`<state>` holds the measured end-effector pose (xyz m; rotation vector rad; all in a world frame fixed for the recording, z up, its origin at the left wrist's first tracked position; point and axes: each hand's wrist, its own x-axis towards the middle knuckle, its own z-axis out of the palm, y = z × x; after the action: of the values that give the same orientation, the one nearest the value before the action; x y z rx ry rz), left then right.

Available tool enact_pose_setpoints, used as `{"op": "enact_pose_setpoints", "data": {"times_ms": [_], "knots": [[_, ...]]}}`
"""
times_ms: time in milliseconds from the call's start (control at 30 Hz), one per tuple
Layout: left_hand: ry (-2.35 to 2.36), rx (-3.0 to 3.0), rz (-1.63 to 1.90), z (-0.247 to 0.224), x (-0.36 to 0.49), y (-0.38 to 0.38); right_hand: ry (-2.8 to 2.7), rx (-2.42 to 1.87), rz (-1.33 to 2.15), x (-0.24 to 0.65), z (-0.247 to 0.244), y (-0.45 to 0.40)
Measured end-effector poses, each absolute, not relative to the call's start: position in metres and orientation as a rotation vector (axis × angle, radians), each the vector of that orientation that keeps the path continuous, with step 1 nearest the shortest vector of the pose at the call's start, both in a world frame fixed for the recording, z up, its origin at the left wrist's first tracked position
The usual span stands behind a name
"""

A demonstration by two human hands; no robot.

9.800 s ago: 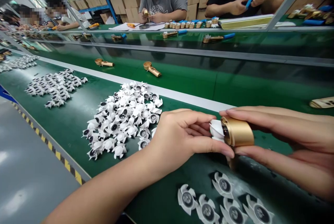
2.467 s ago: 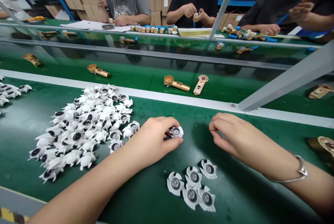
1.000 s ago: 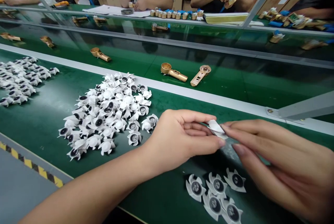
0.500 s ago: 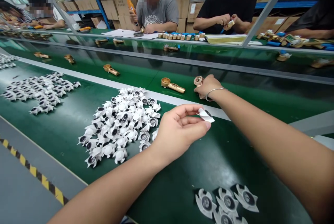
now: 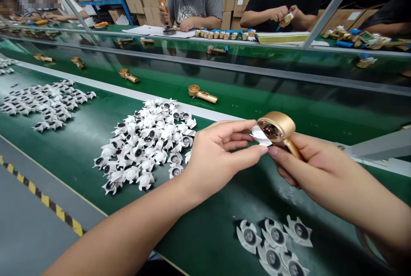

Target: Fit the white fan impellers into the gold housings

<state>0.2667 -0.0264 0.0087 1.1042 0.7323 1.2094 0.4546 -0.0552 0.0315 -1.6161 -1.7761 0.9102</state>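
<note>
**Operator:** What's in my hands?

**Spotter:** Your right hand grips the gold cup by its handle, closed narrow around it. Your left hand pinches a white piece, also narrow, with most of the piece showing beyond the grip.

**Operator:** Which way does the cup lie?

**Spotter:** It sits at 3 o'clock from your left hand, held above the tabletop. Its long axis runs from the round head at 10 o'clock to the handle at 4 o'clock. The open mouth, with copper showing inside, faces your left hand at about 9 o'clock.

**Operator:** Which hand is nearer?

**Spotter:** Your right hand, since it's on the handle. The edge of the white piece meets the rim at the 9 o'clock side, but I can't tell how far in it goes.

**Operator:** What's around me?

**Spotter:** The big white pile lies at 9 o'clock from your left hand, and 5 flat pieces lie at 6 o'clock below the cup. A second gold cup sits farther back at 10 o'clock. Your 2 hands nearly meet just beside the rim.
</note>
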Motion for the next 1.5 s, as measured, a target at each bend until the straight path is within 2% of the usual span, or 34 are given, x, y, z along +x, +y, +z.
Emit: {"op": "enact_pose_setpoints", "data": {"times_ms": [433, 633, 700, 767, 867, 933, 1033, 1167, 1300, 1500], "knots": [[0.709, 1.065, 1.156, 0.009, 0.265, -0.024, -2.155, -1.5, 0.173, 0.451, 0.017, -0.061], [0.867, 1.038, 1.009, 0.007, 0.26, -0.014, -2.173, -1.529, 0.358, 0.467, 0.012, -0.04], [0.943, 1.356, 0.835, 0.01, 0.256, -0.014, -2.188, -1.739, 0.251, 0.483, 0.009, -0.013], [0.823, 1.728, 0.52, 0.012, 0.253, -0.016, -2.211, -1.916, 0.036, 0.5, 0.002, 0.021], [0.483, 2.01, 0.042, 0.012, 0.252, -0.022, -2.262, -1.953, -0.015, 0.521, -0.01, 0.066], [0.444, 2.099, -0.123, 0.011, 0.254, -0.025, -2.284, -1.949, -0.025, 0.53, -0.014, 0.078], [0.568, 2.11, -0.189, 0.012, 0.256, -0.027, -2.28, -1.912, -0.064, 0.539, -0.01, 0.055], [0.749, 2.135, -0.115, 0.015, 0.258, -0.027, -2.298, -1.764, 0.001, 0.549, -0.007, -0.033], [0.881, 2.207, 0.018, 0.01, 0.261, -0.028, -2.266, -1.685, 0.05, 0.559, -0.026, -0.113], [0.94, 2.243, 0.058, 0.001, 0.265, -0.029, -2.345, -1.566, -0.004, 0.551, -0.037, -0.135]]}}
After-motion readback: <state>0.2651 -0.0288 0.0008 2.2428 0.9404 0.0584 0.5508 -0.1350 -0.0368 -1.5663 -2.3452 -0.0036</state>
